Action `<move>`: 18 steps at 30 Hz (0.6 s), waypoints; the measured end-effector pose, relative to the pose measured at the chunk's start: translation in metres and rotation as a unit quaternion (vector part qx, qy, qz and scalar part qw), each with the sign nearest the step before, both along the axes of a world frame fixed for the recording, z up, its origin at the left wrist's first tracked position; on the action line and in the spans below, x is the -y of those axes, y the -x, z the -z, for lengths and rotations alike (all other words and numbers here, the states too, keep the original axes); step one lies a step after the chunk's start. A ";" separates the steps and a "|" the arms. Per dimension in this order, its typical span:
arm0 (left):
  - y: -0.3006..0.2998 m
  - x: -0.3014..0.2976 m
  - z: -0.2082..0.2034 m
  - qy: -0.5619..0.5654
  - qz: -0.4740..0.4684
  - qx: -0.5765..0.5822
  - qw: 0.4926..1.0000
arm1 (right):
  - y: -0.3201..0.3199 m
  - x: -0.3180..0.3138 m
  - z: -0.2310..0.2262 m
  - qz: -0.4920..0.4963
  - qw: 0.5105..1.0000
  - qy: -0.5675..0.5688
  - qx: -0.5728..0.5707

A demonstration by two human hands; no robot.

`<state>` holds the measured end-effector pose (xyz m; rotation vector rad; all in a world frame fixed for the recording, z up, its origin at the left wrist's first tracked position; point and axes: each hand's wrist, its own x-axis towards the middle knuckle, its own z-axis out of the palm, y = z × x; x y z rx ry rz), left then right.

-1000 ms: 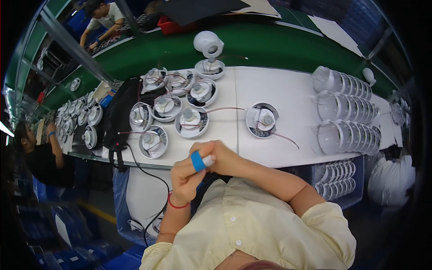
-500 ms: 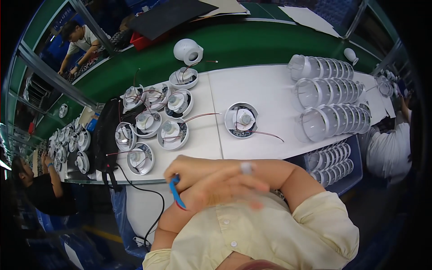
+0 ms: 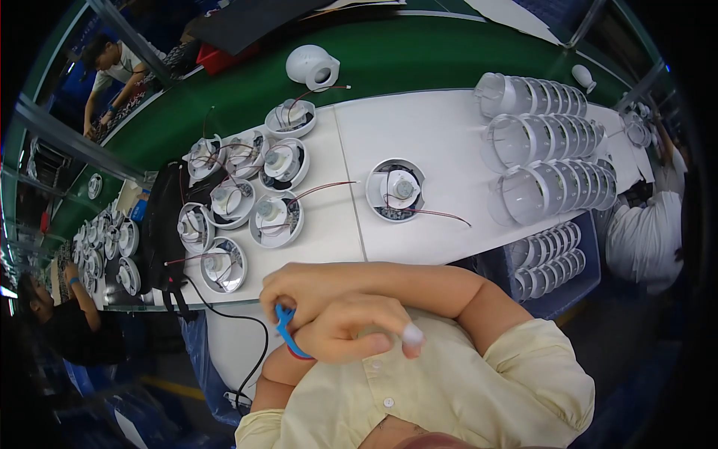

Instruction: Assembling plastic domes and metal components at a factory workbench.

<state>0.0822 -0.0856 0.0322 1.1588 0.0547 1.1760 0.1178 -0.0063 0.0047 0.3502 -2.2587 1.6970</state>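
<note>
My right hand (image 3: pixel 288 293) reaches across to my left wrist, its fingers closed on a blue wristband (image 3: pixel 285 323). Below that band a thin red band (image 3: pixel 298 353) circles the same wrist. My left hand (image 3: pixel 357 328) is held in front of my chest, over the yellow shirt, palm empty. Its thumb and forefinger are apart and bent, with a white cover (image 3: pixel 412 335) on one fingertip. The nearest part is a white round housing (image 3: pixel 223 265) with a circuit board and red wire, lying on the table beyond my right hand.
Several similar housings (image 3: pixel 277 219) stand at the left of the white table (image 3: pixel 441 112), and a single one (image 3: pixel 396 190) at mid-table. Rows of nested clear covers (image 3: pixel 523 196) lie at the right, above a blue bin (image 3: pixel 591 277). A black bag (image 3: pixel 164 224) hangs over the left edge. Co-workers sit nearby.
My left hand's fingers, spread and blurred before, have curled in. The right hand stays on the wristband and has moved slightly left. The whole view has shifted a little.
</note>
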 end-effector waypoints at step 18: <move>-0.009 -0.081 0.099 0.218 -0.442 -0.346 0.798 | -0.172 -0.055 0.086 0.589 0.762 0.249 0.101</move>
